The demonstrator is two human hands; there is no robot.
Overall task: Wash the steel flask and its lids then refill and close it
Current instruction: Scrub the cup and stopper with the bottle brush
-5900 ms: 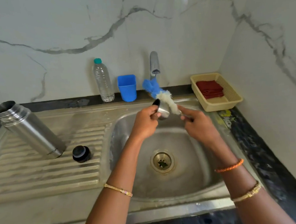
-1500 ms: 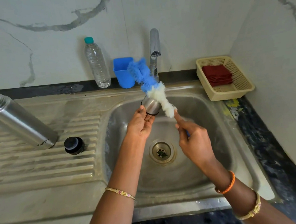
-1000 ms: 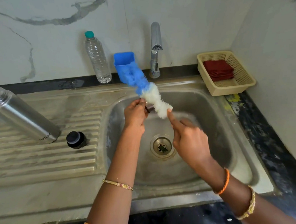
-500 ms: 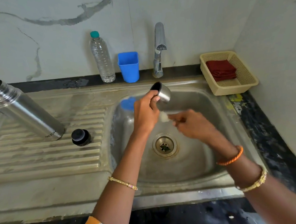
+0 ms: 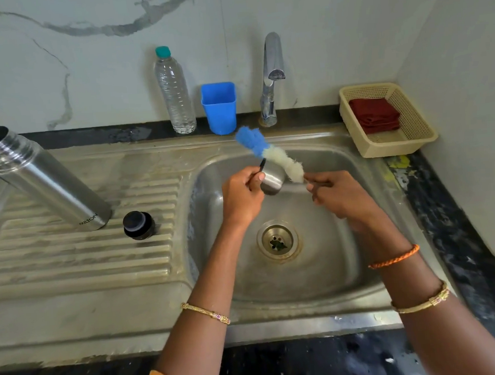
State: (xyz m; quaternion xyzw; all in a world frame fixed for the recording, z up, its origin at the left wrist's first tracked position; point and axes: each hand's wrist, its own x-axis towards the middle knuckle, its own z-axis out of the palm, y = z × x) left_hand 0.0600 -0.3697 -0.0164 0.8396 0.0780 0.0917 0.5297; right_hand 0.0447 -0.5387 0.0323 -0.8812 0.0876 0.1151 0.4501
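Marble-veined wall panels back a dark counter, and set into it is the steel sink (image 5: pixel 329 287) with its ribbed drainboard (image 5: pixel 78 257) on the left. On that drainboard the steel flask (image 5: pixel 43 179) stands open-mouthed, and its black inner stopper (image 5: pixel 139 225) sits just beside its base, apart from it. Along the back ledge stand a clear plastic bottle (image 5: pixel 174 93), a blue cup (image 5: pixel 219 107) and the tap (image 5: pixel 272 77), from which no water can be seen running; a cream basket (image 5: pixel 413 140) with a folded red cloth (image 5: pixel 374 114) sits in the right corner. Over the basin the left hand (image 5: pixel 241 201) grips the small steel cap lid (image 5: pixel 272 180), fingers curled round its rim. The right hand (image 5: pixel 340 195) is closed on the handle of a bottle brush (image 5: pixel 270 153), whose white and blue bristles lie against the lid's outer side and point up towards the tap. The step in hand appears to be scrubbing this outer lid, early in the wash, with the flask body and stopper seemingly waiting their turn. Next, the lid likely needs turning in the left fingers so the brush reaches every side, then a rinse under the tap, which calls for a free hand to open it. The wet steel may be slippery, so the grip wants to stay firm.
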